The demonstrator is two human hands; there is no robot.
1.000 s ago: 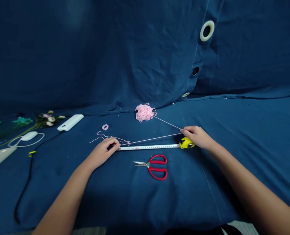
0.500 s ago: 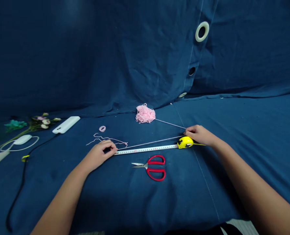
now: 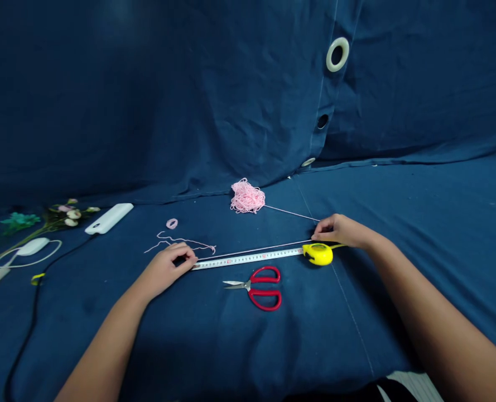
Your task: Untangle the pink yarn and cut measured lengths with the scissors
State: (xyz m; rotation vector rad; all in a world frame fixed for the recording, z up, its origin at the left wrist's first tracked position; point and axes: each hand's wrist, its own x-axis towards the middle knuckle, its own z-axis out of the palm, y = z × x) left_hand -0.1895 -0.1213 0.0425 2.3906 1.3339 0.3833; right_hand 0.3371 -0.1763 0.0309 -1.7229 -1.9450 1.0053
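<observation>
Pink yarn (image 3: 254, 249) runs straight between my two hands, just behind the extended blade of a tape measure (image 3: 321, 254). My left hand (image 3: 170, 265) is closed in a pinch on the yarn at the blade's left end; its fingertips cover that end. On the right, my right hand (image 3: 340, 230) pinches the yarn just behind the yellow case, which lies on its side. From there the strand leads back to a loose pink yarn ball (image 3: 248, 196). Red-handled scissors (image 3: 258, 287) lie slightly open in front of the blade, pointing left.
A small yarn ring (image 3: 172, 223) and loose yarn tails (image 3: 181, 241) lie near my left hand. Farther left are a white device (image 3: 109, 218) with a black cable (image 3: 34, 318), artificial flowers (image 3: 72, 215) and a white corded item (image 3: 33, 247). Blue cloth (image 3: 189, 111) hangs behind.
The tape measure's case has tipped over and sits slightly nearer me. The stretched yarn has come down closer to the blade at its right end. The whole view has shifted a little.
</observation>
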